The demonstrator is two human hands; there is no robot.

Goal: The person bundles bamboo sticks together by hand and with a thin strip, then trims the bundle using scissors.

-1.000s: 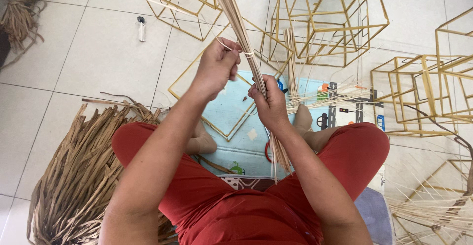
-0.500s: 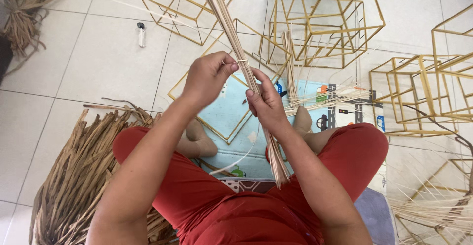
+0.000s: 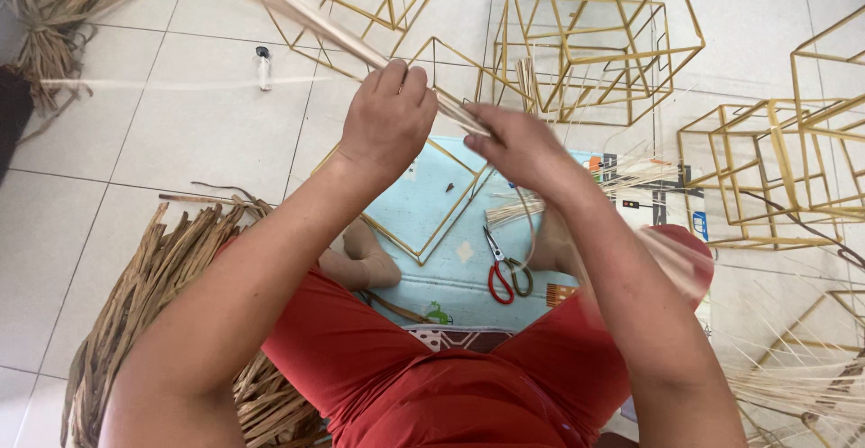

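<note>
**Head view: 2 hands grip a bundle of thin strips**

Head camera looks down on a bundle of pale strips (image 3: 306, 24) that slants from the far left toward the middle, held above the mat (image 3: 432, 196). The left hand (image 3: 387, 119) is curled shut around the bundle, fingers wrapped over it. The right hand (image 3: 523, 150), just to its right, pinches the near end of the bundle between fingers and thumb; it is blurred. Below the hands, scissors (image 3: 500, 272) with red handles lie on the mat beside a flat frame (image 3: 441, 205). Far and right stand several open cube frames (image 3: 595, 42). A heap of dried leaves (image 3: 153, 295) lies near left, by the red-clad legs (image 3: 378, 367). A lighter (image 3: 263, 65) rests on the tiles, far left.
</note>
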